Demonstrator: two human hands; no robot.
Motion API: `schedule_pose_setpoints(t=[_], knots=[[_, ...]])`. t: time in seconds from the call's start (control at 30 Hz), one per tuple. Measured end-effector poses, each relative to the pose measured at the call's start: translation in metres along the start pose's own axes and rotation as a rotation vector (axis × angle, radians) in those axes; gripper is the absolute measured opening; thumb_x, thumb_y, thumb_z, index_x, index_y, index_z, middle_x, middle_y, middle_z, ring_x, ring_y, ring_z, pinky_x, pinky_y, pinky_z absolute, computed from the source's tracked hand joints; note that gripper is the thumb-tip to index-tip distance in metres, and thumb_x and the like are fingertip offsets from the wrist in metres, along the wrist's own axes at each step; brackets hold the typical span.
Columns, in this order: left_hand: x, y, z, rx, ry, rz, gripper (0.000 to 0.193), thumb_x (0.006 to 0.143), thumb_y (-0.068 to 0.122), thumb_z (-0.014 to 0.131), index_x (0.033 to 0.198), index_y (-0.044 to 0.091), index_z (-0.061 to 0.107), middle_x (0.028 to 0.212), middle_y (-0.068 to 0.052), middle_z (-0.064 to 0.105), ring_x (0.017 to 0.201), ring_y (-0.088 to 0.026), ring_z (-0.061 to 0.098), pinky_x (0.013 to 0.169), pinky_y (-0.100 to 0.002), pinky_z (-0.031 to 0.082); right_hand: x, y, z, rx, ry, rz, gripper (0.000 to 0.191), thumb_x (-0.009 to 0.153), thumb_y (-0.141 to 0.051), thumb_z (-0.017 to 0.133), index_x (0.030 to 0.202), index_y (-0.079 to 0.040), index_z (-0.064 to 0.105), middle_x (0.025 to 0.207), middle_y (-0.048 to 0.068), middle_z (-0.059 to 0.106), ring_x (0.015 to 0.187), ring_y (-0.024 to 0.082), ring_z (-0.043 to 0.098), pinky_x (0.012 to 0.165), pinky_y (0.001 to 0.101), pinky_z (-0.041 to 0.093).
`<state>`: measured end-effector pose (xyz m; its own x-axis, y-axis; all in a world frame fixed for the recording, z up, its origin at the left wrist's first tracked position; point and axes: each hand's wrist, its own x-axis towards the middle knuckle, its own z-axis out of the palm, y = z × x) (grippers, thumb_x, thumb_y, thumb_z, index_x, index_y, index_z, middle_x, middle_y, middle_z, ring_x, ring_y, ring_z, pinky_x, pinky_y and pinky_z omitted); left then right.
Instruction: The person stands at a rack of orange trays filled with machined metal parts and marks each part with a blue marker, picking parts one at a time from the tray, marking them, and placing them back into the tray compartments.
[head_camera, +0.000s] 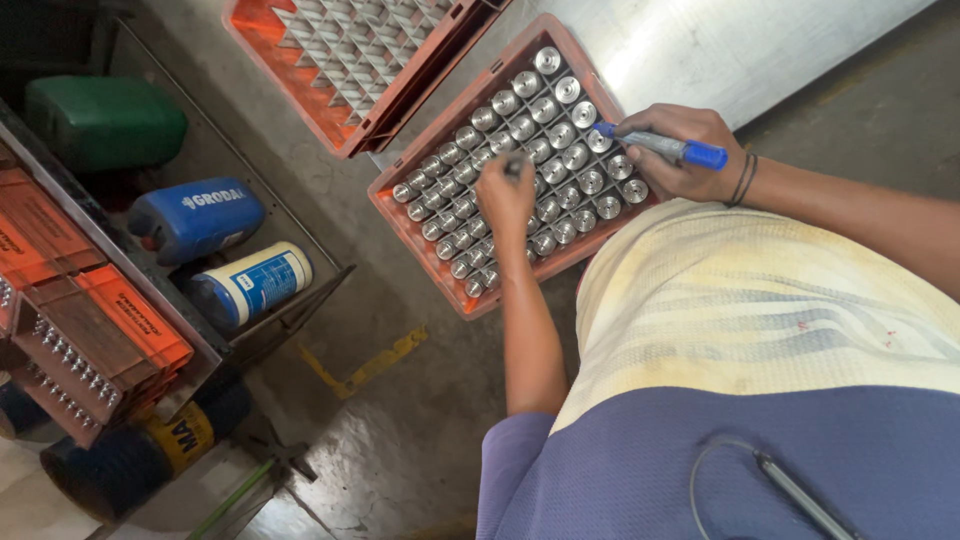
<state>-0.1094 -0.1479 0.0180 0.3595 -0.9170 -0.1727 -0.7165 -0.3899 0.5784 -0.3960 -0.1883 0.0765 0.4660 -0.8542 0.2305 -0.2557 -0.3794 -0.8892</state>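
An orange plastic crate (470, 296) on the floor holds several shiny metal cylinders (560, 135) standing in a grid of cells. My left hand (503, 193) reaches into the middle of the crate and pinches one metal cylinder (514, 166) between its fingertips. My right hand (683, 150) hovers over the crate's right side and grips a blue marker (662, 146), its tip pointing left at the cylinders near the right edge.
A second orange crate (350, 60) with a white empty divider grid lies behind. At left stand a green can (105, 120), a blue can (195, 217), a white-and-blue canister (250, 285) and stacked orange crates (90, 330). A metal sheet (720, 45) lies at back right.
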Motion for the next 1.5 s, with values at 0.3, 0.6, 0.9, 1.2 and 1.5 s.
schedule_pose_setpoints(t=[0.3,0.6,0.9,1.2,1.5], knots=[[-0.05,0.019,0.027,0.422,-0.22,-0.133,0.047,0.061,0.042,0.093,0.085,0.005,0.077,0.096,-0.018,0.074,0.086,-0.036,0.07,0.077,-0.048,0.055,0.0,0.001,0.007,0.022,-0.039,-0.043,0.021,0.098,-0.011,0.068,0.119,-0.004,0.068,0.108,0.014,0.073,0.093,0.029,0.074,0.081,0.0371,0.059],[-0.031,-0.015,0.036,-1.549,-0.099,-0.505,0.033,0.096,0.03,0.058,0.117,0.006,0.065,0.102,-0.005,0.074,0.088,-0.014,0.072,0.08,-0.032,0.056,-0.001,-0.006,0.029,-0.069,-0.2,-0.412,0.018,0.09,-0.016,0.071,0.106,-0.007,0.071,0.085,0.01,0.07,0.071,0.026,0.068,0.065,0.0394,0.055],[-0.039,0.008,0.066,-1.395,-0.11,-0.39,0.043,0.109,0.038,0.043,0.115,0.002,0.065,0.092,-0.005,0.071,0.07,-0.012,0.06,0.061,-0.028,0.05,-0.013,0.002,0.038,0.016,-0.218,-0.348,0.018,0.091,-0.013,0.068,0.108,-0.008,0.067,0.09,0.011,0.07,0.075,0.026,0.068,0.069,0.039,0.056],[-0.051,-0.003,0.073,-1.505,-0.095,-0.266,0.034,0.101,0.023,0.055,0.126,0.0,0.059,0.097,-0.011,0.069,0.084,-0.02,0.068,0.075,-0.034,0.056,-0.024,0.02,0.05,0.097,-0.321,-0.204,0.017,0.091,-0.015,0.069,0.105,-0.006,0.069,0.086,0.01,0.071,0.071,0.025,0.07,0.065,0.0364,0.057],[-0.083,-0.042,0.035,0.023,0.134,-0.012,0.035,0.084,0.03,0.076,0.111,0.008,0.074,0.108,-0.022,0.064,0.096,-0.038,0.066,0.082,-0.046,0.054,-0.022,0.013,0.042,0.106,-0.263,-0.168,0.023,0.091,-0.011,0.07,0.113,-0.004,0.069,0.094,0.013,0.072,0.078,0.029,0.07,0.069,0.0391,0.055]])
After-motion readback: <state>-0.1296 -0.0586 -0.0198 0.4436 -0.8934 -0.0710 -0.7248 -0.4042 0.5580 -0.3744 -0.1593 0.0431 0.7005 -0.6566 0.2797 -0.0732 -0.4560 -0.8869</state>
